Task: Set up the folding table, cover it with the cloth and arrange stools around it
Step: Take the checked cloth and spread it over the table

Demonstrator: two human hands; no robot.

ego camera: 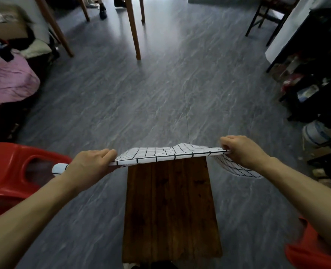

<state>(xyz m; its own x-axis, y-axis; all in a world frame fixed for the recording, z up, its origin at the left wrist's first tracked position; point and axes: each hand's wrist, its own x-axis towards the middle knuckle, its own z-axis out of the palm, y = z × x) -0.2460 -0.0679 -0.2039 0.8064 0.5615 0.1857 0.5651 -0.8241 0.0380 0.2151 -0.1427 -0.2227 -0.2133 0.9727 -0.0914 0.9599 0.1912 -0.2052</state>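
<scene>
I hold the white grid-lined cloth [160, 155] stretched between both hands over the far end of the narrow wooden bench [170, 206], which stands on the grey floor [160, 84] right in front of me. My left hand [91, 165] has its fingers [109, 153] curled over the left edge of the cloth, gripping it, and a small rolled bit of the fabric pokes out just behind my wrist. My right hand [242, 150] pinches the right edge with its fingers tucked under, and a loose corner of the cloth hangs down below that wrist, off the side of the bench. Most of the dark wood top nearest me lies bare. A red plastic stool [11, 171] sits near my left forearm, and another red stool [312, 249] shows at the lower right, partly hidden by my right arm. Farther off stand wooden table legs [134, 35], and a pink blanket [7, 78] lies at the left.
</scene>
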